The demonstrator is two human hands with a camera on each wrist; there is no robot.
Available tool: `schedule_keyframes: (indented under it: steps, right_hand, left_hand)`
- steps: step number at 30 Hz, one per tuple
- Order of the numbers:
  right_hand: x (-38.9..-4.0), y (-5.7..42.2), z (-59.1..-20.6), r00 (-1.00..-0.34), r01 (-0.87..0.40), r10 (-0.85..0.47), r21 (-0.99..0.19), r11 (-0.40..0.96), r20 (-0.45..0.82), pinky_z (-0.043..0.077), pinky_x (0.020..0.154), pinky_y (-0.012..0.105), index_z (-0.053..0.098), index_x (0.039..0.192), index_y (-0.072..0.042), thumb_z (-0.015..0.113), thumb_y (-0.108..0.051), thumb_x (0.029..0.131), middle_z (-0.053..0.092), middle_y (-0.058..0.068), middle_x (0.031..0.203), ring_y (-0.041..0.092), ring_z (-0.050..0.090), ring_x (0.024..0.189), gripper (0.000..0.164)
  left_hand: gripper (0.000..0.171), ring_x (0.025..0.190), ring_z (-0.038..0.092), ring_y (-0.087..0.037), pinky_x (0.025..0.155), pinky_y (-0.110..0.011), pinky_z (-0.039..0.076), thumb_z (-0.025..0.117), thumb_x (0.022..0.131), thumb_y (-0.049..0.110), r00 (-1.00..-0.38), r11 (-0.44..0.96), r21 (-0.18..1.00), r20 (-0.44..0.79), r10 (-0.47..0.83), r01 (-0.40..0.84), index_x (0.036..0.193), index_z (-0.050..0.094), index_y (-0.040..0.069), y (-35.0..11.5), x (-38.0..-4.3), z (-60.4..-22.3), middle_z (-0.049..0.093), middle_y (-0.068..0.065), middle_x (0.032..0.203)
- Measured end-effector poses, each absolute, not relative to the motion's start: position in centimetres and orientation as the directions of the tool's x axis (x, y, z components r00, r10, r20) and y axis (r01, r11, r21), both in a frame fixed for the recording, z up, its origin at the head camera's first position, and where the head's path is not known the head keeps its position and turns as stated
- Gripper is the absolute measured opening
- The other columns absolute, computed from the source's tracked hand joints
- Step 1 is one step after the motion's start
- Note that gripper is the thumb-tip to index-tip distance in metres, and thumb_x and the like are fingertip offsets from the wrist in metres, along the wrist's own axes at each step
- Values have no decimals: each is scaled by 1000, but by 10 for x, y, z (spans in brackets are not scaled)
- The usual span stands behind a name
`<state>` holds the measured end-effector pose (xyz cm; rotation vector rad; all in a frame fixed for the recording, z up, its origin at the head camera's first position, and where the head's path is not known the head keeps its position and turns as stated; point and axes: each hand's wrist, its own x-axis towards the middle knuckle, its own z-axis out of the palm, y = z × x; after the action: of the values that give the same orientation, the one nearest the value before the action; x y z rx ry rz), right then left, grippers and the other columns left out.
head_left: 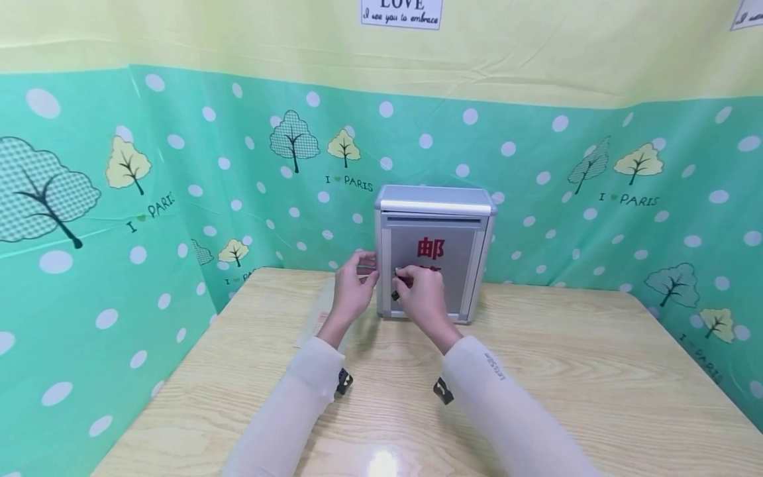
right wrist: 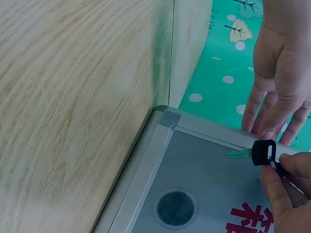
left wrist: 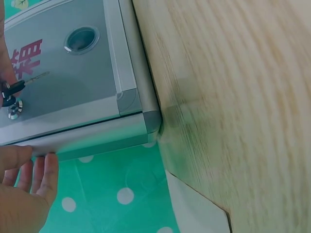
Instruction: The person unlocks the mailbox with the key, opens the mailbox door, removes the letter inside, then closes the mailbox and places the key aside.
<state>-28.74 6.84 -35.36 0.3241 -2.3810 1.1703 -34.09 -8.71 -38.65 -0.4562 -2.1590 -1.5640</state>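
Note:
A silver metal mailbox (head_left: 459, 278) with red characters stands upright against the curtain, its slot near the top. My right hand (head_left: 422, 291) is at the left part of its front door, thumb and fingertips pinching the black-headed key (right wrist: 279, 170) at the lock (left wrist: 15, 110). A second key (right wrist: 262, 153) hangs from the same ring, its blade pointing sideways over the door. My left hand (head_left: 353, 286) is at the box's left side, fingertips and thumb against the side edge, fingers loosely extended. The right fingers cover part of the red lettering.
A pale sheet or envelope (head_left: 308, 326) lies on the wooden table (head_left: 536, 371), left of the mailbox and partly behind the left arm. A green dotted curtain (head_left: 238, 165) closes off the back and sides. The door's lower part has a round window (right wrist: 176, 208).

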Motion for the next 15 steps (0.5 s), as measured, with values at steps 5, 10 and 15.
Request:
schedule_keyframes:
  steps: [5,10,15]
  right_hand:
    - [-289,67,-355,-868,-387,13,-692,610,497,60,63,20,75,112,0,75,-2,91,76,16,103,20,72,79,21]
    - [-290,65,-355,-876,-369,26,-702,609,482,60,63,21,75,113,0,75,-3,92,76,15,102,19,71,79,21]
    - [-291,63,-353,-873,-368,30,-696,617,488,61,64,23,75,112,0,75,-2,92,76,16,102,20,71,79,20]
  left_hand:
    - [35,105,70,-30,90,-29,61,66,96,-5,-861,316,815,509,10,485,130,60,3,-87,-340,-386,66,-13,116]
    - [35,106,69,-29,90,-29,60,66,96,-4,-868,325,820,497,5,472,130,60,3,-86,-338,-385,66,-12,116]
    - [36,107,69,-29,90,-30,61,67,96,-4,-868,323,821,496,6,471,131,60,3,-87,-338,-385,66,-13,117]
